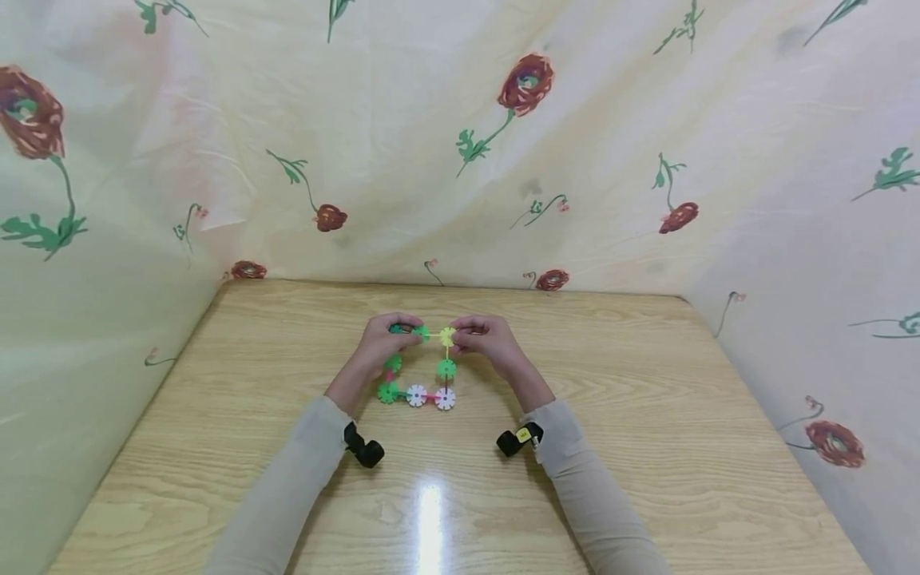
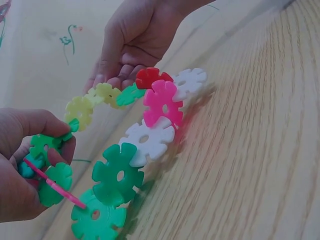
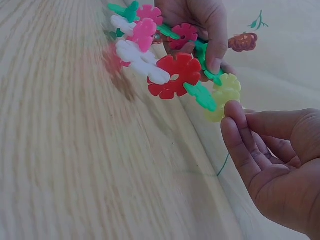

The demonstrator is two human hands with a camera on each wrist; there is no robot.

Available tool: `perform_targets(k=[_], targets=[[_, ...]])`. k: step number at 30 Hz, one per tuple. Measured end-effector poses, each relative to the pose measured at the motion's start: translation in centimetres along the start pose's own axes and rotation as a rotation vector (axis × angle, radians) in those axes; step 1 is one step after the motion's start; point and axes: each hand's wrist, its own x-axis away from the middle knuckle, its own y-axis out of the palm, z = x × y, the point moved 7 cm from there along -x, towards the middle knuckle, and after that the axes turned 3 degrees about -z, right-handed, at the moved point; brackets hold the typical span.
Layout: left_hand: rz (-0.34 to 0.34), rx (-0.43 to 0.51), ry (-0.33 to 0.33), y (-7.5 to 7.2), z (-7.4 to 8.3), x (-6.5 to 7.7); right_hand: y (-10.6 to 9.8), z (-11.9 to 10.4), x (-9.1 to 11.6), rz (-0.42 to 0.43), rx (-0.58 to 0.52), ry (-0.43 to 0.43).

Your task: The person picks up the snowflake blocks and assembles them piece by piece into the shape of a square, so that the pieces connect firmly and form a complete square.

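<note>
Slotted flower-shaped plastic discs are linked edge to edge in a squarish ring, with a white disc [image 1: 416,395] on its near side. My left hand [image 1: 381,342] grips the far left part, thumb and fingers pinching a green disc [image 2: 46,147]. With its fingertips, my right hand [image 1: 490,342] pinches a yellow disc [image 3: 226,90] at the far right corner. Between these corners and the near side run a red disc [image 3: 175,75], a pink disc [image 2: 163,102] and more green ones. The left fingers partly hide the ring's left side.
The ring is over a wood-grain table [image 1: 647,415]. A flower-printed cloth [image 1: 402,160] hangs behind the table and along both sides. A black wrist camera [image 1: 365,449] is strapped to the left wrist, another black camera [image 1: 513,442] to the right.
</note>
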Motion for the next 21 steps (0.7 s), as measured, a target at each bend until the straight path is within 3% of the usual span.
perform_targets(k=[21], targets=[[-0.095,-0.019,-0.022,0.7,-0.5,0.3,-1.1,1.1,-0.2,0.033,0.014,0.106]])
